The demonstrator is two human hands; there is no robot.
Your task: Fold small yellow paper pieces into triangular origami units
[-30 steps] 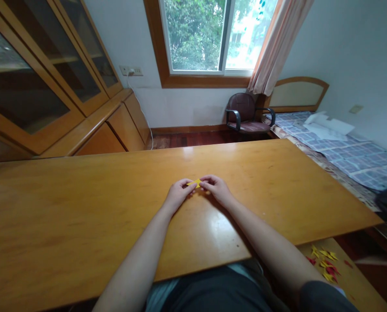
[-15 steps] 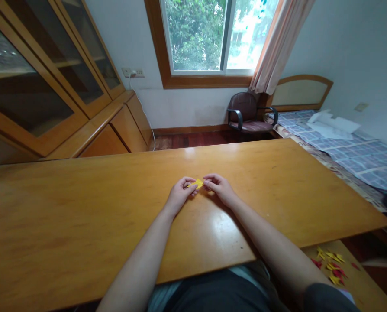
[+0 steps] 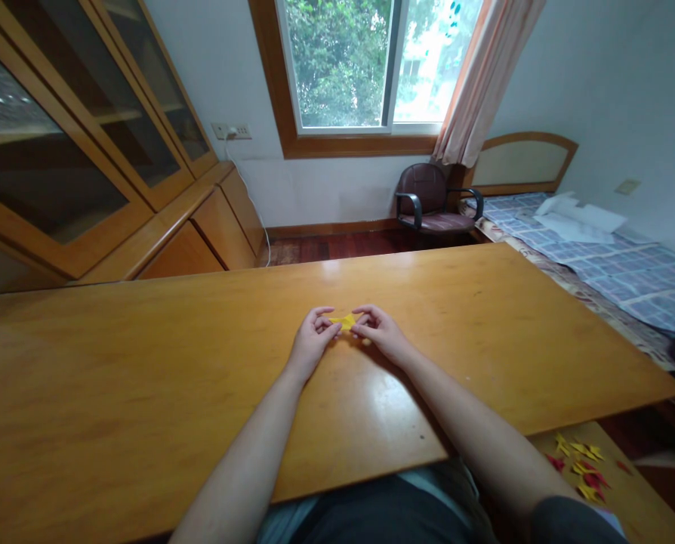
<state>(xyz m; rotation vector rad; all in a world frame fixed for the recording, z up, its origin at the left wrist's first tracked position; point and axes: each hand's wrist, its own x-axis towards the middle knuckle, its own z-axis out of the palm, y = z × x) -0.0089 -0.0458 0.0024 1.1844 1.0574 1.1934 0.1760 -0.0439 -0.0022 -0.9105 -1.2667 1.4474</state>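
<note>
A small folded piece of yellow paper (image 3: 346,322) is held just over the middle of the wooden table (image 3: 161,363). My left hand (image 3: 313,336) pinches its left end between thumb and fingers. On the other side, the thumb and fingertips of my right hand (image 3: 380,331) close on its right end. Fingertips cover both ends of the paper, so its full shape cannot be made out.
Several yellow and red folded paper pieces (image 3: 587,472) lie on a lower wooden surface (image 3: 643,506) at the lower right. Beyond the table stand a brown armchair (image 3: 428,196) and a bed (image 3: 609,264). A glass-door cabinet (image 3: 145,174) lines the left wall.
The yellow paper now lies more level between the hands, with more of it showing. My right fingers have shifted slightly on its right end; the left hand keeps its pinch.
</note>
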